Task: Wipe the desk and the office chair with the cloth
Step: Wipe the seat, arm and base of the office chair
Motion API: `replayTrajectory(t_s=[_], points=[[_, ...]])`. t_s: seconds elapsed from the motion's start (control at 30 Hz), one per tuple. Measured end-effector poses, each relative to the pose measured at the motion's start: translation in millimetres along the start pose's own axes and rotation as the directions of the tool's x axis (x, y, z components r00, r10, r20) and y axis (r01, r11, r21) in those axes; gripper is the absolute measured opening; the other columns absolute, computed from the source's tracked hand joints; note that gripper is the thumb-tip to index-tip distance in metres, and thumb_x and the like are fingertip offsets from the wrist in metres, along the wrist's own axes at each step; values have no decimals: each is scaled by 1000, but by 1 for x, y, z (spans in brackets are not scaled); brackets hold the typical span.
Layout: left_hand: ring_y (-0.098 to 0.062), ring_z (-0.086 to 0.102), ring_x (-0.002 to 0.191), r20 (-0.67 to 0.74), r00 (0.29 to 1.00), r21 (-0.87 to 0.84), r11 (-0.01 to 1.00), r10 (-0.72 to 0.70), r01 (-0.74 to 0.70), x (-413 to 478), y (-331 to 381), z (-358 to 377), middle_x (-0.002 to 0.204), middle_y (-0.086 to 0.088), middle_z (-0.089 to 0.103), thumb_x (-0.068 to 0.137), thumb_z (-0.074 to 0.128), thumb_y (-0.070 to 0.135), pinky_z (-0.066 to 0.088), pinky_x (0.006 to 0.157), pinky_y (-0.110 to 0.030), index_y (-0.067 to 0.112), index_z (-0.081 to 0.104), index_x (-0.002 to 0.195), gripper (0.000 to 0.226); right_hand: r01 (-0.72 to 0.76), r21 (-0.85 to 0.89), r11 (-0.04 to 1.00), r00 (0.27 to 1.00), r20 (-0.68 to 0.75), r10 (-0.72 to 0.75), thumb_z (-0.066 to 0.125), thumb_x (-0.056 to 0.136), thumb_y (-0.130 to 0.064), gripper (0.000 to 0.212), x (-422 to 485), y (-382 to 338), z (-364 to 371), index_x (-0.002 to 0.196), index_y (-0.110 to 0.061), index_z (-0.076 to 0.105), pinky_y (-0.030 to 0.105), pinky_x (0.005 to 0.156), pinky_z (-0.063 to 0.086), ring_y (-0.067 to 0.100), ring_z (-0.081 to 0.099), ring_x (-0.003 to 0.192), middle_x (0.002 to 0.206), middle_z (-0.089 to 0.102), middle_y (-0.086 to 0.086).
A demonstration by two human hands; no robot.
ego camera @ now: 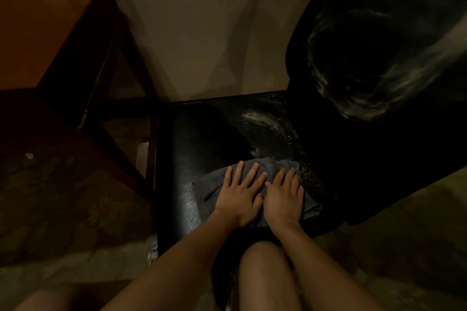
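Note:
A grey cloth (209, 188) lies spread on the black seat of the office chair (202, 134). My left hand (240, 193) and my right hand (284, 195) press flat on the cloth side by side, fingers spread and pointing away from me. The chair's black backrest (379, 45) rises at the right and carries pale dusty smear marks. More white streaks and specks show on the seat beyond the cloth. The wooden desk (32, 33) stands at the left, apart from both hands.
A pale wall (202, 20) rises behind the chair. The desk's dark legs and crossbar (118, 106) run close to the seat's left edge. Patterned carpet (63, 197) covers the floor at the left. My bare knee (265, 272) is right in front of the seat.

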State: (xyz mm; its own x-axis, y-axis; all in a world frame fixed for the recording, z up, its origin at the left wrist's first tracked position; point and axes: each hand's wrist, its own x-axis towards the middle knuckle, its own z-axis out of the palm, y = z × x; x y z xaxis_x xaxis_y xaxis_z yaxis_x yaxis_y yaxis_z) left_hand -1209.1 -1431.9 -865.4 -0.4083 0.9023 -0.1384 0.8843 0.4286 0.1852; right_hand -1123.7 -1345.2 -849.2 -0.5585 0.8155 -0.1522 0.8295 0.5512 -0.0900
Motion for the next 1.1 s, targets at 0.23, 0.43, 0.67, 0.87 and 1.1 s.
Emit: replayTrajectory(t_s=[0.23, 0.43, 0.67, 0.87, 1.1], points=[[-32, -23, 149, -20, 998, 29, 998, 57, -57, 37, 0, -1, 165, 3, -15, 96, -2, 52, -20, 117, -48, 32, 2, 159, 66, 3, 35, 999, 1000, -12, -2, 25, 108, -40, 63, 34, 11, 2, 158, -3, 13, 48, 123, 6, 33, 4, 153, 165, 6, 21], [-30, -21, 149, -44, 995, 28, 996, 85, -84, 71, -11, -5, 164, 5, -14, 97, 1, 51, -13, 121, -50, 33, 4, 159, 64, 9, 8, 1000, 1000, 9, -9, 20, 106, -45, 66, 71, 13, -3, 158, -5, 9, 49, 124, 2, 33, 0, 153, 165, 2, 21], [-27, -23, 150, -51, 995, 26, 996, 87, -85, 115, -29, -11, 164, 8, -17, 97, -3, 51, -14, 121, -48, 36, -1, 158, 63, 7, -24, 1000, 999, 32, -6, 19, 102, -56, 76, 120, 7, -6, 158, -6, 5, 51, 123, -2, 35, -5, 153, 165, -3, 21], [-24, -22, 150, -65, 995, 26, 997, 78, -76, 158, -52, -17, 163, 9, -17, 98, 0, 51, -16, 121, -46, 37, -2, 158, 61, 19, -55, 998, 1000, 10, -18, 21, 103, -55, 75, 166, -10, -8, 158, -6, 6, 53, 123, 0, 37, -3, 152, 165, 0, 22], [-24, -21, 151, -92, 995, 38, 998, 48, -45, 204, -80, -23, 164, 11, -17, 104, 8, 49, -18, 119, -43, 38, -3, 157, 55, 30, -50, 998, 999, 38, -29, 20, 103, -54, 75, 220, -33, -10, 158, -7, 4, 55, 122, 0, 38, -6, 152, 165, -3, 22]])
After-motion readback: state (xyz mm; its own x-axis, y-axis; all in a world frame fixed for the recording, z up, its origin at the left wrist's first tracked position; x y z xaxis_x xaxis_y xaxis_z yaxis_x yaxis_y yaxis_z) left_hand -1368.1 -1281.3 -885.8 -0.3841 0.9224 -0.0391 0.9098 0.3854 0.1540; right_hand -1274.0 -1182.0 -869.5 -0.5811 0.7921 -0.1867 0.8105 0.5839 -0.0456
